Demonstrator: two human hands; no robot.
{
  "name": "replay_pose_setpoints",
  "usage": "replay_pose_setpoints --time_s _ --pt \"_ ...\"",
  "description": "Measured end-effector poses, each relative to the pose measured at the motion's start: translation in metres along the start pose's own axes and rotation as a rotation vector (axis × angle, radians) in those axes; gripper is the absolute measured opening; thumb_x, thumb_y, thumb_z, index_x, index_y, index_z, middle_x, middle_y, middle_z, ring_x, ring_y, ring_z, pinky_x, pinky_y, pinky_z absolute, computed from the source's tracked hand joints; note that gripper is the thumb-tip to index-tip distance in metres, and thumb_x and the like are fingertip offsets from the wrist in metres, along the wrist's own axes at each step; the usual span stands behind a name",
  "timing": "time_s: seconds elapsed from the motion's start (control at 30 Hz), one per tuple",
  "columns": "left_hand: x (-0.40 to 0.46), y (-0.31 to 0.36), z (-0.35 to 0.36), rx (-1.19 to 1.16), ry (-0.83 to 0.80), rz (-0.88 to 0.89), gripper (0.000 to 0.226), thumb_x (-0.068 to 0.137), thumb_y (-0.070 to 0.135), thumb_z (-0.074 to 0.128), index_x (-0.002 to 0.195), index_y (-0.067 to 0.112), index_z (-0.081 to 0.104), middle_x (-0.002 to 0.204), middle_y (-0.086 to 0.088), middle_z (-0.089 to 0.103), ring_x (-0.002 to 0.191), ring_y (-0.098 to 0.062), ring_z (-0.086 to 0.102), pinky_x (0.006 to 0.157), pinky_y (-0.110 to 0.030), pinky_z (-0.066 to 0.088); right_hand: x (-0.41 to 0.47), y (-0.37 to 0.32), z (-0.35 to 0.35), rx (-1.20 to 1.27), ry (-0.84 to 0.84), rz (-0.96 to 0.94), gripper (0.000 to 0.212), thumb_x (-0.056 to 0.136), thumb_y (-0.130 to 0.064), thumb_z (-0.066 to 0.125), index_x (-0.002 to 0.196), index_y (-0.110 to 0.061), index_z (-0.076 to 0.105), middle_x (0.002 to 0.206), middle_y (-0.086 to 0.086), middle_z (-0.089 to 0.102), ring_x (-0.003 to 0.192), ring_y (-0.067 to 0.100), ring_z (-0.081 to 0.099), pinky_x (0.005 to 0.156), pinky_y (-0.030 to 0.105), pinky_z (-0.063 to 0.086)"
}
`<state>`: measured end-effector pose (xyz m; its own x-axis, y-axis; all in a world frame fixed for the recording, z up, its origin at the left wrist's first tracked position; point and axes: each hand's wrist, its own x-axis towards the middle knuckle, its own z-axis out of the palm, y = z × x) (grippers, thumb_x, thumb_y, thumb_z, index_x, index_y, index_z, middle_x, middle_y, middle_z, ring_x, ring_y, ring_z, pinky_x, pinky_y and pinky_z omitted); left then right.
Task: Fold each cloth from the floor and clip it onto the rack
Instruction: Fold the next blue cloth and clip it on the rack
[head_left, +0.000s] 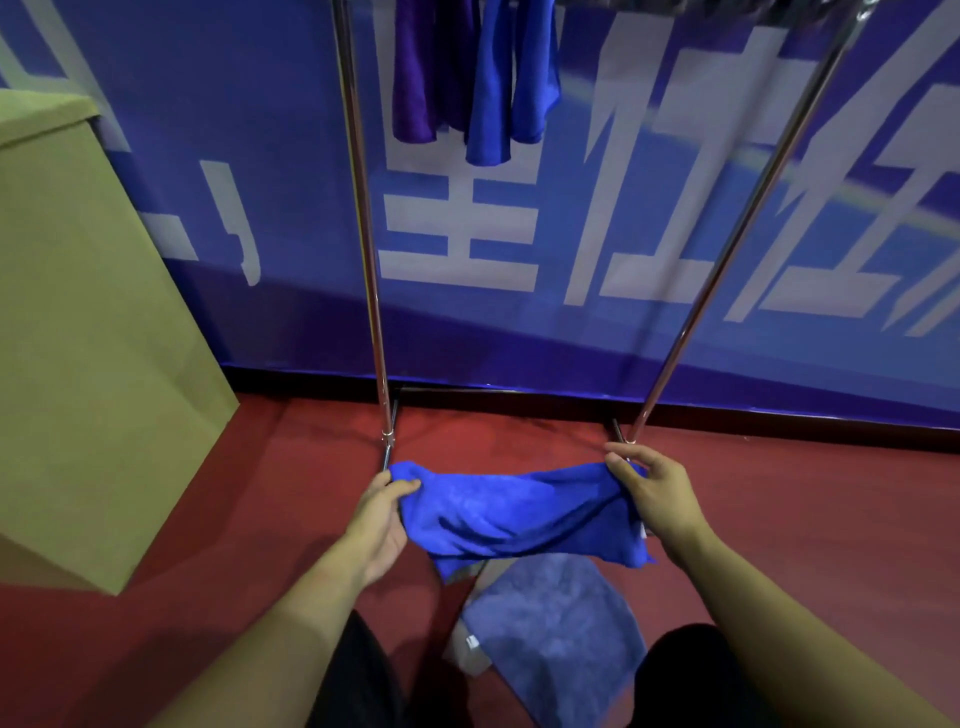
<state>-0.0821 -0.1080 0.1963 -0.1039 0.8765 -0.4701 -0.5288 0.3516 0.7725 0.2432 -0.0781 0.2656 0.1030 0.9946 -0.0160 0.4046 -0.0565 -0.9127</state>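
Below the rack (363, 208), the left hand (382, 512) pinches one end of the blue cloth (514, 512) and the right hand (649, 493) pinches the other, stretching it taut, probably to fold; a grey cloth (556, 623) waits on the floor beneath.

Body, head view: two bare forearms enter from the bottom edge, one on each side. No sleeves visible on either arm as far as the frame shows; no watch, band or glove on either wrist. Left hand (382, 525) bare, no rings seen on the visible fingers. Right hand (652, 496) bare, likewise no rings seen; nails short, unpainted. Lower frame: black garment (358, 686) covers the left leg, and matching black fabric covers the right leg at bottom right. Fabric plain, no markings or seams discernible. Feet not in view.
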Motion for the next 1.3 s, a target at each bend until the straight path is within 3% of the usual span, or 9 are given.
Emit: replay_pose_setpoints --time_s 0.07,0.13,0.33,0.5,0.7,0.9,1.03,1.13,1.3 --pt "0.000 -0.006 -0.004 0.052 0.022 0.032 0.039 0.089 -0.017 0.052 0.116 0.010 0.056 0.103 -0.018 0.070 0.089 -0.027 0.069 0.078 -0.034 0.060 -0.002 0.016 0.003 0.021 0.003 0.037 0.013 0.093 -0.012 0.068 0.098 -0.021 0.076 0.104 -0.003 0.075 0.089 -0.008 0.065 0.089 0.016 0.050" --pt "0.000 -0.013 -0.007 0.169 0.052 0.040 0.043 0.089 -0.019 0.054 0.119 0.012 0.056 0.100 -0.019 0.071 0.088 -0.029 0.069 0.076 -0.033 0.061 -0.001 0.032 0.005 0.071 -0.042 0.114 0.023 0.095 -0.008 0.063 0.096 -0.026 0.077 0.107 -0.004 0.075 0.099 0.007 0.067 0.091 0.020 0.050" --pt "0.006 -0.020 -0.021 0.411 0.145 -0.007 0.010 0.098 0.011 0.062 0.095 0.006 0.071 0.100 -0.023 0.073 0.091 -0.028 0.065 0.080 -0.037 0.057 -0.011 0.068 0.007 0.172 -0.171 0.182 0.033 0.096 0.002 0.056 0.115 -0.020 0.073 0.109 0.009 0.074 0.091 0.015 0.067 0.092 0.036 0.055" --pt "0.009 -0.017 -0.026 0.518 0.259 0.104 0.011 0.100 0.025 0.060 0.093 0.020 0.067 0.086 -0.006 0.070 0.080 -0.024 0.063 0.071 -0.040 0.053 -0.017 0.078 0.007 0.390 -0.086 0.296 0.028 0.098 0.000 0.056 0.113 -0.017 0.071 0.094 0.007 0.073 0.076 0.010 0.065 0.068 0.020 0.056" --pt "0.003 -0.011 -0.014 0.286 0.198 0.090 0.028 0.098 0.005 0.059 0.118 0.024 0.057 0.094 -0.010 0.070 0.078 -0.021 0.064 0.071 -0.034 0.054 -0.014 0.086 0.009 0.392 -0.048 0.324 0.028 0.100 0.000 0.050 0.116 -0.011 0.070 0.101 0.011 0.071 0.082 0.015 0.063 0.079 0.027 0.051" --pt "-0.001 -0.008 -0.014 0.333 0.147 0.184 0.029 0.091 -0.007 0.063 0.110 0.014 0.067 0.092 -0.016 0.073 0.086 -0.027 0.066 0.082 -0.036 0.054 -0.012 0.088 0.005 0.270 0.074 0.210 0.022 0.096 -0.006 0.062 0.108 -0.019 0.075 0.103 0.003 0.073 0.086 0.010 0.063 0.081 0.023 0.049" --pt "-0.003 -0.005 -0.014 0.373 0.229 0.292 0.022 0.087 -0.001 0.071 0.097 0.018 0.073 0.079 0.002 0.078 0.078 -0.013 0.068 0.072 -0.024 0.055 -0.013 0.083 0.001 0.378 0.077 0.186 0.026 0.094 -0.002 0.062 0.104 -0.023 0.074 0.103 0.001 0.073 0.091 0.010 0.062 0.077 0.018 0.053" --pt "-0.007 0.000 -0.009 0.332 0.286 0.386 0.021 0.087 -0.002 0.071 0.105 0.009 0.072 0.085 -0.003 0.074 0.067 0.004 0.067 0.062 -0.009 0.051 -0.014 0.082 -0.002 0.403 0.073 0.148 0.030 0.092 0.001 0.064 0.106 -0.023 0.075 0.106 -0.004 0.075 0.097 0.008 0.067 0.086 0.015 0.054" --pt "-0.011 0.004 -0.008 0.302 0.330 0.501 0.022 0.090 0.004 0.071 0.110 0.012 0.071 0.090 -0.002 0.074 0.073 0.008 0.068 0.067 -0.005 0.049 -0.016 0.075 -0.006 0.408 0.134 0.111 0.026 0.092 -0.001 0.067 0.109 -0.019 0.073 0.086 -0.012 0.078 0.079 0.000 0.066 0.076 0.013 0.054"
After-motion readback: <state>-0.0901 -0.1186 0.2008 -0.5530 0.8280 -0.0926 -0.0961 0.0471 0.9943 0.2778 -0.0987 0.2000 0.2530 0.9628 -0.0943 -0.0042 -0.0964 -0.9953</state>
